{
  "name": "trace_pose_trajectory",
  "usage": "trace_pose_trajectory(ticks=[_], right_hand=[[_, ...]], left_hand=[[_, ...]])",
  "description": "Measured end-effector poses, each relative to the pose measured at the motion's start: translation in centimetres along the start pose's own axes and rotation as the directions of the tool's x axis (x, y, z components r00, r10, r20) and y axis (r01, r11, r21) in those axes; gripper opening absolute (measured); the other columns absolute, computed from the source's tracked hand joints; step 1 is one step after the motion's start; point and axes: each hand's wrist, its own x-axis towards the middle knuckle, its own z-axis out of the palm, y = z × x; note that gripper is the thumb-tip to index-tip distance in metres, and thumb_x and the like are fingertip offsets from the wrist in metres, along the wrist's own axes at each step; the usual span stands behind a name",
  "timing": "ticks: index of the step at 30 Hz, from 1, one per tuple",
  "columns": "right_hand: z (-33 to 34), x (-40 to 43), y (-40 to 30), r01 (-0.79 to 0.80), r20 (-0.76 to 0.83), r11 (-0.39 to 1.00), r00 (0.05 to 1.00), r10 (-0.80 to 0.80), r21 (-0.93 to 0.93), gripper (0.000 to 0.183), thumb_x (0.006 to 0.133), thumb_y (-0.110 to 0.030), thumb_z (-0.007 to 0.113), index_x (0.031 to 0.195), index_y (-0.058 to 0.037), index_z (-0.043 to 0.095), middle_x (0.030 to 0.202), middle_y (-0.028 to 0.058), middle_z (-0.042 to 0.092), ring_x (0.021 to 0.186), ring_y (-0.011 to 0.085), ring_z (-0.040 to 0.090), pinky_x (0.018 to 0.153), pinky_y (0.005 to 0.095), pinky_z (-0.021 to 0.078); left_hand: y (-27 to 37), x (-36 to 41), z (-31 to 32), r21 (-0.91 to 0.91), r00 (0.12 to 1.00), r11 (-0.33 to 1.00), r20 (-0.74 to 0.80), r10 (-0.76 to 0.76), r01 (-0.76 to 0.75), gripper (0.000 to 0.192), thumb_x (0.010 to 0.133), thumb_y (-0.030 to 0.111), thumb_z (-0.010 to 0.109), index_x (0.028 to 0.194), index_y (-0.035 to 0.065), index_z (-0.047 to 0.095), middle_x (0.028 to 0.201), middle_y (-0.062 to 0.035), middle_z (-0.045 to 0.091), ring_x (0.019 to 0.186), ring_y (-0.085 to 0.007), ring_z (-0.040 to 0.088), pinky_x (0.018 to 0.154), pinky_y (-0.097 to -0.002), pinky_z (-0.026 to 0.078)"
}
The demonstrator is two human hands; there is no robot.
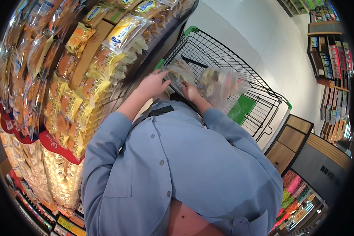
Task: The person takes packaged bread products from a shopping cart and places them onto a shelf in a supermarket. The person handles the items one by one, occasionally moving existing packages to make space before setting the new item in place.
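My left hand [154, 84] reaches over the near edge of a wire shopping cart [221, 48]. Its thumb and fingers are spread beside a clear plastic bag [181, 69] with packaged food in it. I see nothing plainly gripped in that hand. My right hand [190, 91] has its fingers curled on the near side of the same bag and appears to pinch it. To the right of it, a second, fuller clear plastic bag [221, 84] rests in the cart. Its contents are pale and reddish, too blurred to name.
A shelf of packaged bread [88, 88] rises close on my left, with a red shelf sign [59, 146] below. The cart has green corners and a green plastic panel [242, 109]. Pale floor tiles [242, 20] run beyond it. Wooden cabinets [289, 141] and stocked shelves [332, 63] stand at right.
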Motion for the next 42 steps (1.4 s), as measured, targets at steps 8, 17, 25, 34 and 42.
trace_pose_trajectory(ticks=[8,17,25,34,42], right_hand=[[-1.2,2.0,1.3,0.083,-0.306,0.992,0.951,-0.050,0.097,0.047,0.089,-0.027,0.055,0.127,0.0003,0.053,0.113,0.0328,0.062,0.110,0.0473,0.058,0.096,0.0471,0.0465],[-2.9,1.7,2.7,-0.090,-0.054,0.996,0.994,0.092,0.023,0.049,0.089,-0.026,0.054,0.132,-0.0006,0.053,0.123,0.0303,0.060,0.116,0.0437,0.057,0.099,0.0450,0.0449],[-0.3,2.2,2.8,-0.014,0.127,1.000,0.992,0.012,0.014,0.049,0.090,-0.021,0.049,0.134,-0.0006,0.051,0.125,0.0283,0.059,0.119,0.0428,0.055,0.103,0.0447,0.0439],[2.0,6.1,3.9,0.278,0.065,0.958,0.957,-0.282,0.068,0.055,0.083,-0.032,0.063,0.131,-0.0052,0.056,0.123,0.0217,0.063,0.114,0.0395,0.060,0.100,0.0419,0.0463],[-5.8,2.9,-3.3,0.161,-0.004,0.975,0.987,-0.163,-0.155,0.066,0.073,-0.042,0.074,0.128,-0.0073,0.060,0.119,0.0186,0.066,0.110,0.0373,0.063,0.096,0.0405,0.0482]], left_hand=[[-1.9,3.4,4.0,0.080,0.920,0.958,0.269,-0.285,0.274,0.056,0.092,0.039,0.059,0.139,0.0099,0.048,0.143,-0.0248,0.045,0.124,-0.0411,0.052,0.101,-0.0471,0.045],[-3.6,7.7,8.4,0.380,0.947,0.924,0.283,-0.152,0.035,0.033,0.089,0.037,0.063,0.105,0.0108,0.073,0.152,-0.0177,0.037,0.136,-0.0355,0.040,0.110,-0.0467,0.036],[-4.3,7.5,9.5,0.301,0.951,0.952,0.307,-0.035,-0.062,0.038,0.089,0.030,0.061,0.115,0.0020,0.065,0.132,-0.0176,0.054,0.126,-0.0349,0.047,0.104,-0.0460,0.040],[1.7,5.9,7.6,-0.192,0.955,0.965,0.203,0.218,-0.180,0.030,0.090,0.018,0.056,0.113,-0.0014,0.060,0.118,-0.0206,0.060,0.112,-0.0376,0.056,0.097,-0.0446,0.045],[4.7,2.2,3.7,-0.264,0.941,0.923,0.119,0.317,-0.278,0.030,0.089,0.013,0.056,0.115,-0.0022,0.059,0.117,-0.0190,0.061,0.112,-0.0360,0.057,0.097,-0.0432,0.046]])
